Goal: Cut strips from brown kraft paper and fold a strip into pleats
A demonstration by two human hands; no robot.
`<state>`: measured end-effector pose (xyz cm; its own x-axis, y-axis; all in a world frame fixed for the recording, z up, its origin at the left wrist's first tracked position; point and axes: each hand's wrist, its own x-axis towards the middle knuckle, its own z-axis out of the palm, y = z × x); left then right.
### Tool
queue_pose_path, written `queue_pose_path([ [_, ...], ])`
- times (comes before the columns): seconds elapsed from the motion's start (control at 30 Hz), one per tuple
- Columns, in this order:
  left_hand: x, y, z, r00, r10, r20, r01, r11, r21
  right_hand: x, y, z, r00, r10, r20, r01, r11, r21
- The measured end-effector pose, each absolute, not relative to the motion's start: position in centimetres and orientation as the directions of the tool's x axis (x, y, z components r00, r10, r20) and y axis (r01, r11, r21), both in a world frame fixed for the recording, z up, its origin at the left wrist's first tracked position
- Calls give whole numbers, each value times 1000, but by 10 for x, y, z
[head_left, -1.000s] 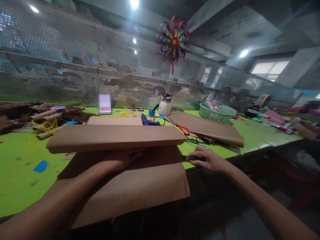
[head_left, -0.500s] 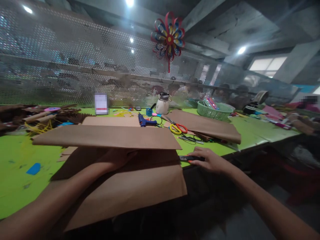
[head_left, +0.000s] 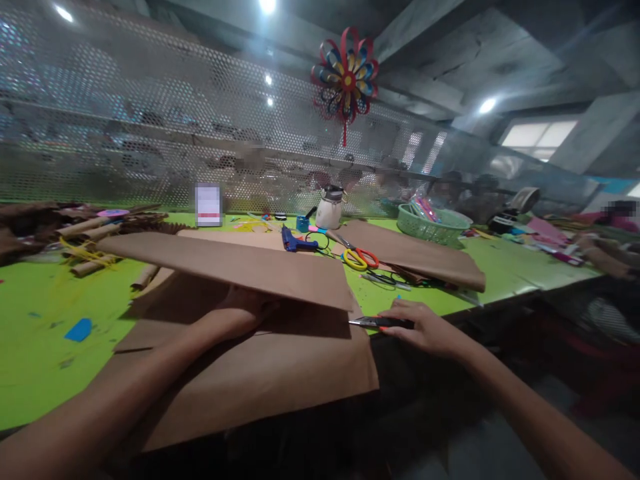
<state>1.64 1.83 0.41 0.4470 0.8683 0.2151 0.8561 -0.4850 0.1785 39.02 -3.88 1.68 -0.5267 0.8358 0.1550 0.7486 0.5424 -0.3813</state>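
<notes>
- Right grip (head_left: 425, 328) clamps the orange-and-black utility knife (head_left: 381, 323), its blade at the edge of the brown kraft paper sheet (head_left: 280, 373) on my green counter (head_left: 35, 347).
- Left grip (head_left: 235, 319) props up the sheet's flap; I cannot tell its closure.

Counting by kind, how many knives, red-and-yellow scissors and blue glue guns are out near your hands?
cutter knife, in the right hand: 1
red-and-yellow scissors: 1
blue glue gun: 1
Total: 3
</notes>
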Motion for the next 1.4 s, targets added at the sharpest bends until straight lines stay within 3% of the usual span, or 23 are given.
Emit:
queue_pose_path([
  [0.13,16,23,0,490,847,205,852,-515,95,374,-34,18,-540,826,163,739,558,-377],
  [0.67,15,22,0,479,867,137,862,-495,114,357,-39,21,-558,816,151,737,570,-362],
  [1.4,16,18,-2,495,831,253,845,-529,80,337,-34,30,-562,823,79,728,538,-425],
])
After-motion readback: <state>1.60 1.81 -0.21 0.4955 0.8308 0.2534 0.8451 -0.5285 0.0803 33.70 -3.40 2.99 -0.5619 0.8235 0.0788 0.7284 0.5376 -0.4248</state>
